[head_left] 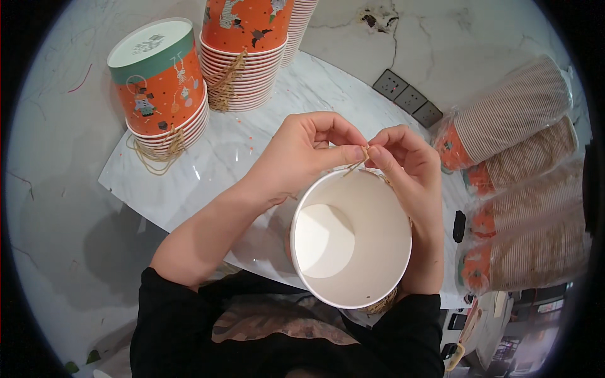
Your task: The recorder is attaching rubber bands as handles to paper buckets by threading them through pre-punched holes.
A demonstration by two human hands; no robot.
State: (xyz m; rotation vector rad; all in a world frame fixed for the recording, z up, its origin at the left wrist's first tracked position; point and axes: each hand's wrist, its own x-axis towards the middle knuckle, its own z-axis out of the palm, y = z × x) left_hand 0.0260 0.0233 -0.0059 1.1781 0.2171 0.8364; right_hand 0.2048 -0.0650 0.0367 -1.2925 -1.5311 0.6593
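"Where does the head view look from?"
"Above the surface [228, 143], facing down at the left hand [309, 146] and right hand [413, 169]."
"How near?"
"Close; the wide fisheye rounds off into black corners."

Print Too Small to Read

No wording can be made out. A small block of dark print [149, 44] stands on the white base [177, 31] of the upturned tub [157, 91] topping the left stack; it runs aslant, its characters too fine to tell.
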